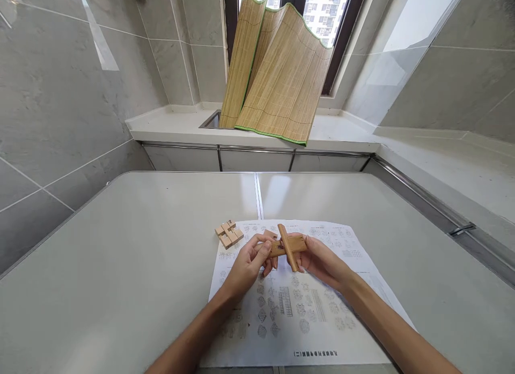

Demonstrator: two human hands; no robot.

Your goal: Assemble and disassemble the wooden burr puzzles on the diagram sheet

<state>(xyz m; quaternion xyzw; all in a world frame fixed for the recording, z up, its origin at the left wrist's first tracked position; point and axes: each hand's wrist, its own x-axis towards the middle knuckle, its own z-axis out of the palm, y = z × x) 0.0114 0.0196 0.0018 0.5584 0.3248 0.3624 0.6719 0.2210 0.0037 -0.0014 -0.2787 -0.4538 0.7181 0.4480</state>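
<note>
Both hands meet over a printed sheet and hold a set of crossed wooden puzzle pieces. A flat wooden piece (298, 244) runs sideways between them, and a narrow wooden bar (287, 248) crosses it at a slant. My left hand (250, 262) pinches the left end between thumb and fingers. My right hand (322, 257) grips the right end, its fingers partly hidden behind the wood. A paler wooden bit (270, 234) shows just behind the left fingers; whether it joins the others I cannot tell. The sheet (330, 331) carries small puzzle drawings and lies under both hands.
A lighter interlocked wooden puzzle (229, 235) rests at the sheet's far left corner. The pale table (120, 266) has a seam down its middle. Beyond it, a folded bamboo mat (281, 79) leans at the window, over a sink edge (210, 119) on the white counter (169, 124).
</note>
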